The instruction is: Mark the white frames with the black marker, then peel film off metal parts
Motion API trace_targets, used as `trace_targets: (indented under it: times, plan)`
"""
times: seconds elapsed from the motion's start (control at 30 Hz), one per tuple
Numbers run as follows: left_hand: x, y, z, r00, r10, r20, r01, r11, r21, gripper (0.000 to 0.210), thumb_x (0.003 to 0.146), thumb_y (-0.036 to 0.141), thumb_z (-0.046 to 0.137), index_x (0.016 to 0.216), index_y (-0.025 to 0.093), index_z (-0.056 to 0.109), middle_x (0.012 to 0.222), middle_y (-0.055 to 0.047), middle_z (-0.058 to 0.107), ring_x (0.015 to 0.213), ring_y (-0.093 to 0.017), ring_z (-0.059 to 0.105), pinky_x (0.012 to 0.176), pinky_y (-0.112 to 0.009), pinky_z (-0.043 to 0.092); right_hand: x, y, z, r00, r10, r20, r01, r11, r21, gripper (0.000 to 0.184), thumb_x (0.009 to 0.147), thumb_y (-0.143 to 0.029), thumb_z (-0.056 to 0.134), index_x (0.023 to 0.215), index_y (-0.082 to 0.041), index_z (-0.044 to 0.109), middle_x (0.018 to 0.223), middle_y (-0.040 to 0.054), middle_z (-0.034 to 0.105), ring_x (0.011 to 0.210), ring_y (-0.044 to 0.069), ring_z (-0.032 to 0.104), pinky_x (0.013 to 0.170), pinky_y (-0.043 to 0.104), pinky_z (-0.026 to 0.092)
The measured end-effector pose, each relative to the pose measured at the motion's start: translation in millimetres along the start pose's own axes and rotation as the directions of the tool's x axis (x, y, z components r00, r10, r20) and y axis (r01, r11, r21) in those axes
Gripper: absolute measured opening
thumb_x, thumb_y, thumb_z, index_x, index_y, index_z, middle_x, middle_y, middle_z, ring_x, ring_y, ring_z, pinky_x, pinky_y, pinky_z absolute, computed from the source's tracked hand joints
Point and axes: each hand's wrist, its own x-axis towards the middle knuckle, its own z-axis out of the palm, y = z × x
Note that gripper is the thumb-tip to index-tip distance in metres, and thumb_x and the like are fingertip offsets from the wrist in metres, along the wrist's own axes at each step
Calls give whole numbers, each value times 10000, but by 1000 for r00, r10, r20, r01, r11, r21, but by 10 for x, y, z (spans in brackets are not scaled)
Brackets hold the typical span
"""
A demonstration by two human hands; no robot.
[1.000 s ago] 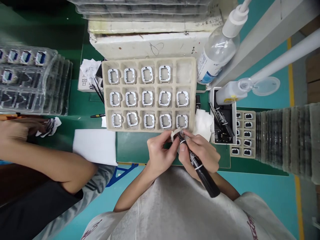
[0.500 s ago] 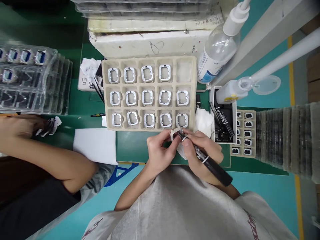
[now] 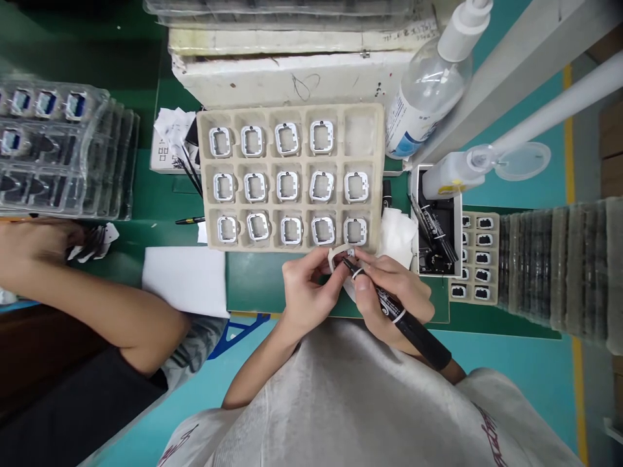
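Between the fingers of my left hand (image 3: 310, 290) is a small white frame (image 3: 335, 254), held near the front edge of the tray. My right hand (image 3: 394, 295) grips a black marker pen (image 3: 413, 327), whose tip points at the frame's inner side. Whether the tip touches the frame I cannot tell. A beige compartment tray (image 3: 382, 139) lies just beyond my hands, with several similar white frames (image 3: 322, 186) in its pockets. Its far right pocket holds no frame. Part of the held frame is hidden by my fingers.
A crumpled white tissue (image 3: 398, 237) and a box with markers (image 3: 460, 240) lie to the right, near a spray bottle (image 3: 428, 97). Further right is a tray of black-filled frames (image 3: 481, 258). A co-worker's arm (image 3: 102, 298) and stacked clear trays (image 3: 111, 162) are at the left.
The held frame is turned slightly and the marker tip has shifted a little left within it. My hands stay almost in place. The co-worker's hand has moved slightly.
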Motion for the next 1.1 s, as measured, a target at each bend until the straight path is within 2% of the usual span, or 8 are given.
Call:
trace_targets:
  times: [0.27, 0.5, 0.73, 0.93, 1.1]
  plan:
    - [56, 56, 27, 975, -216, 47, 221, 947, -232, 300, 826, 446, 943, 843, 179, 809, 729, -29, 791, 628, -164, 720, 579, -241, 579, 30, -46, 16, 998, 54, 11, -53, 998, -33, 285, 916, -37, 762, 1113, -242, 766, 997, 63, 856, 947, 263, 871, 793, 388, 775]
    - [83, 44, 12, 964, -256, 72, 264, 887, -379, 277, 747, 345, 1021, 817, 173, 816, 709, -11, 785, 609, -142, 716, 580, -201, 568, 26, -46, 35, 997, 81, 15, -81, 997, -9, 280, 913, -52, 775, 1108, -253, 769, 997, 41, 863, 929, 254, 871, 812, 387, 772]
    - [0, -32, 13, 992, -123, -23, 117, 976, -185, 133, 834, 240, 921, 828, 173, 807, 644, 30, 694, 556, -86, 554, 538, -171, 463, 2, -13, 73, 996, 88, -7, -88, 996, 15, 260, 925, -55, 782, 1094, -252, 776, 978, 42, 852, 910, 250, 864, 867, 411, 769]
    - [-17, -94, 10, 999, -24, -39, 21, 996, -92, 138, 898, 274, 857, 838, 172, 787, 652, 26, 686, 570, -94, 541, 554, -182, 474, -15, -12, 44, 996, 85, -5, -85, 996, -10, 256, 915, -61, 791, 1108, -229, 777, 1004, 69, 859, 960, 262, 868, 855, 389, 763]
    - [-30, -114, 10, 999, -2, -40, 2, 1000, -6, 233, 950, 367, 813, 823, 174, 780, 648, 10, 686, 567, -109, 547, 563, -204, 496, -35, -24, 38, 992, 124, 17, -124, 992, -21, 254, 932, -78, 794, 1123, -245, 774, 1049, 63, 861, 977, 262, 865, 860, 412, 763]
